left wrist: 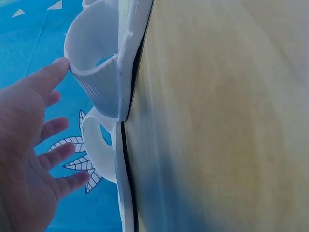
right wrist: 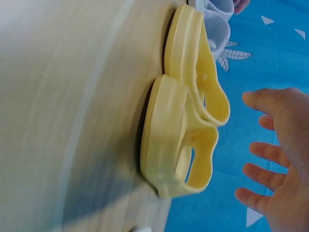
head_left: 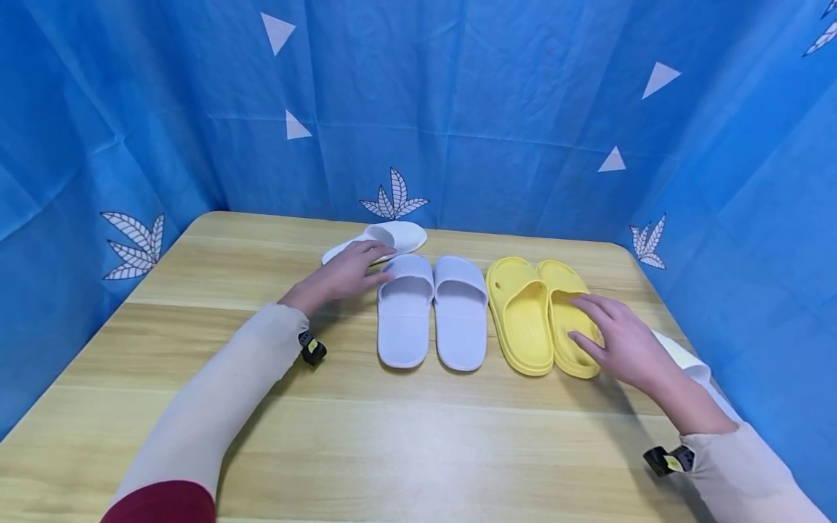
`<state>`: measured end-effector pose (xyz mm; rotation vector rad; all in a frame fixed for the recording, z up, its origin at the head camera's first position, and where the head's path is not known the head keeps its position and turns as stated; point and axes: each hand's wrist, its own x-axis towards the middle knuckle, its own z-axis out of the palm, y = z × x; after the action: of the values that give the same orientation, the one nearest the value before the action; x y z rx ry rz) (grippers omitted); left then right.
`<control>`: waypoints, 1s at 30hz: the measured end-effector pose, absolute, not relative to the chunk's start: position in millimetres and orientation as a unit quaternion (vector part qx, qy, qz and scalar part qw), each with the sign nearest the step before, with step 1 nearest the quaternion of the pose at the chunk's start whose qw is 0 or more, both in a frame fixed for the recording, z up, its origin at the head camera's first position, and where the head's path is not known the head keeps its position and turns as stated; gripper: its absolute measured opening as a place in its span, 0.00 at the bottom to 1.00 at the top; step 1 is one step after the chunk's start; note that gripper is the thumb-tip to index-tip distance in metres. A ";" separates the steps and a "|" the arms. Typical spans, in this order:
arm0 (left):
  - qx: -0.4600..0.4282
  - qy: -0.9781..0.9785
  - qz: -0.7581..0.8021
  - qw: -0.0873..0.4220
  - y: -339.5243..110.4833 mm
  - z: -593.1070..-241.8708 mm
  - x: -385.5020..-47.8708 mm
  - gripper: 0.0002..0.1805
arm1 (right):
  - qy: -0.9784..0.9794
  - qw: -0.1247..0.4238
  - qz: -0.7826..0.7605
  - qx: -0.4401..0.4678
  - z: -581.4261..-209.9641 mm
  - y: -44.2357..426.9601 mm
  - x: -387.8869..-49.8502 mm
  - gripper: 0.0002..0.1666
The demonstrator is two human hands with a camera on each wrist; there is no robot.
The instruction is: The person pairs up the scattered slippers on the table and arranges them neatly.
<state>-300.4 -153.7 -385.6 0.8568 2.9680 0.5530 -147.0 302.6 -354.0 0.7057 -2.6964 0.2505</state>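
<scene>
My left hand point(head_left: 343, 272) is held over the far white slipper point(head_left: 408, 234), hiding part of it, with its thumb near the left pale lavender slipper point(head_left: 403, 334). In the left wrist view its fingers point(left wrist: 55, 128) are spread and loosely bent, holding nothing. Beside that slipper lies its lavender mate point(head_left: 461, 338), toe pointing away. Two yellow clogs, a left one point(head_left: 526, 330) and a right one point(head_left: 564, 277), stand side by side. My right hand point(head_left: 621, 341) hovers over the right clog; the right wrist view shows a gap between the fingers point(right wrist: 268, 179) and the yellow pair.
Another white slipper point(head_left: 680, 354) lies at the table's right edge, partly behind my right arm. A blue curtain point(head_left: 458, 109) with white triangles and leaves borders the wooden table point(head_left: 392, 450) at the back and sides.
</scene>
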 end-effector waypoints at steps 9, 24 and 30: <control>0.268 0.945 0.189 -0.004 -153.1 -382.5 -310.6 0.33 | -0.949 0.180 0.081 0.247 -355.3 328.4 -138.5 0.32; 0.250 0.952 0.178 0.004 -155.1 -382.0 -338.8 0.32 | -0.956 0.174 0.094 0.217 -366.6 358.8 -125.2 0.33; 0.247 0.953 0.174 0.004 -158.7 -385.0 -350.7 0.33 | -0.967 0.155 0.094 0.179 -368.2 375.9 -118.4 0.33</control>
<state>-350.7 -158.7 -385.0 0.7740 2.9870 0.5449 -118.4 375.9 -368.2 0.5118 -2.7696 0.2692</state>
